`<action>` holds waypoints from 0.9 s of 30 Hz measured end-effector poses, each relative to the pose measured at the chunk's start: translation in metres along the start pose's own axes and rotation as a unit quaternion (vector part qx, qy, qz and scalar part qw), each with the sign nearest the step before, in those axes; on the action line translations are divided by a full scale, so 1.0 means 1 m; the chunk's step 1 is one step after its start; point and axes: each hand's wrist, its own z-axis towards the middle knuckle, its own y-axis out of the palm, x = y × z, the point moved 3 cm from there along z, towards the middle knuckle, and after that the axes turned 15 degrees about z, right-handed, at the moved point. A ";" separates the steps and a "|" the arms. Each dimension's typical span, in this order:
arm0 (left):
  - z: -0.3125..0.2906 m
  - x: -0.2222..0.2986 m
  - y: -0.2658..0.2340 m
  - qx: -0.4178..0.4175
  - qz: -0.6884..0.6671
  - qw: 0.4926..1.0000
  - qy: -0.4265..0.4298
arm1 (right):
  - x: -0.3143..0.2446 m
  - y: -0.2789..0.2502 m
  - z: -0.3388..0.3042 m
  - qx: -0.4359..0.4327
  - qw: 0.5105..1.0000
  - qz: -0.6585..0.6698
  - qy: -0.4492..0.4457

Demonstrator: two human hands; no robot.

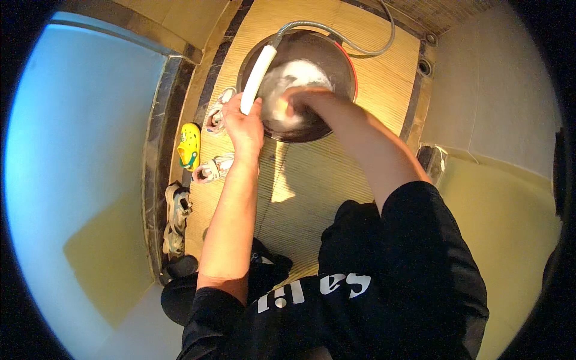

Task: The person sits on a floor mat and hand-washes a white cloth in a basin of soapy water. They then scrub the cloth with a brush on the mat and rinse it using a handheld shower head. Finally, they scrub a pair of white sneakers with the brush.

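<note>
A round dark basin (348, 90) with a red edge on its right side stands on the floor, with white foam (306, 71) and cloudy water inside. At the basin's near left rim, my left hand (243, 123) is closed around a white hand shower (258, 78), whose metal hose (324, 25) arcs over the far rim. My right hand (300, 101) reaches down into the basin by the foam. Motion smears its fingers, and I cannot make out whether anything is in them.
Left of the basin are pale sneakers (215, 168), a yellow clog (189, 144) with a green strap, and more shoes (175, 219) along the dark door frame (157, 150). A floor drain (425, 66) lies at the right wall. Ribbed tan flooring (384, 72) surrounds the basin.
</note>
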 end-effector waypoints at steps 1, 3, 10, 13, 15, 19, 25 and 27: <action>-0.001 0.001 -0.001 0.004 0.001 1.000 -0.001 | -0.004 -0.012 -0.002 -0.005 0.999 0.035 -0.023; -0.001 -0.004 -0.011 0.015 0.026 0.999 -0.012 | -0.047 -0.036 -0.031 0.106 0.992 -0.070 0.007; 0.000 -0.007 -0.005 0.022 0.065 0.998 0.011 | -0.051 0.018 -0.045 0.331 0.933 -0.142 0.010; -0.002 -0.001 -0.006 0.049 0.097 0.993 0.036 | -0.060 0.021 -0.019 0.034 0.988 -0.150 -0.002; -0.005 0.005 -0.012 0.082 0.155 0.982 0.066 | -0.062 0.013 -0.031 0.115 0.991 -0.054 -0.037; -0.003 0.004 -0.010 0.034 0.109 0.993 0.030 | -0.039 -0.020 -0.066 0.153 0.947 0.260 -0.107; -0.002 -0.003 -0.009 0.029 0.068 0.997 0.017 | -0.050 -0.055 -0.201 0.221 0.793 0.523 -0.221; -0.003 -0.002 -0.002 0.009 0.027 1.000 -0.005 | -0.053 -0.059 -0.220 0.240 0.725 0.599 -0.240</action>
